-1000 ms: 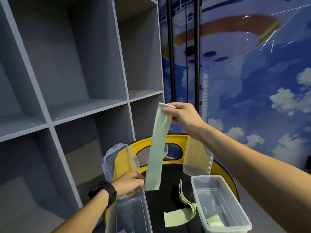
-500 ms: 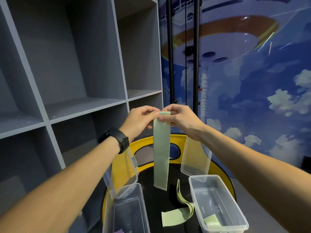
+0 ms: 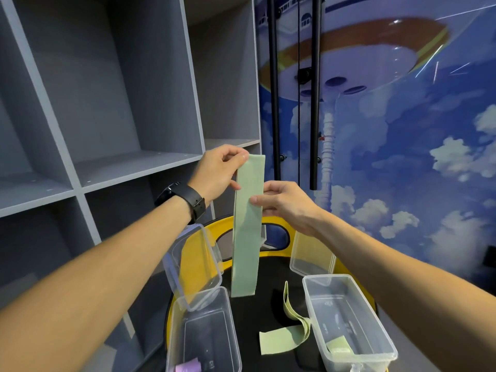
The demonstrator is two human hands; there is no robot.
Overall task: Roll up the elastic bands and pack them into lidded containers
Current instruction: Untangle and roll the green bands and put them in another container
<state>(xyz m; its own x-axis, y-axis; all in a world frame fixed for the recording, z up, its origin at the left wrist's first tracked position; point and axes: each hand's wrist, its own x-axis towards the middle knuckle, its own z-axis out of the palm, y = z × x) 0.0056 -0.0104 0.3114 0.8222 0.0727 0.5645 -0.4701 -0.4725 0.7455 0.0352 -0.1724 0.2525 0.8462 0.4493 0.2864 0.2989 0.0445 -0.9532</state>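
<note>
A pale green elastic band (image 3: 247,224) hangs flat at centre frame, its top corner pinched by the left hand (image 3: 218,174) while the right hand (image 3: 284,204) grips its edge lower down. Below, a second green band (image 3: 285,335) lies looped on the black tabletop (image 3: 252,318) between two open clear containers (image 3: 204,334) (image 3: 349,315); the right one holds what may be a rolled band (image 3: 339,347).

A playroom or activity room: grey cubby shelves (image 3: 112,124) at left, a cartoon sky mural (image 3: 402,130) at right.
</note>
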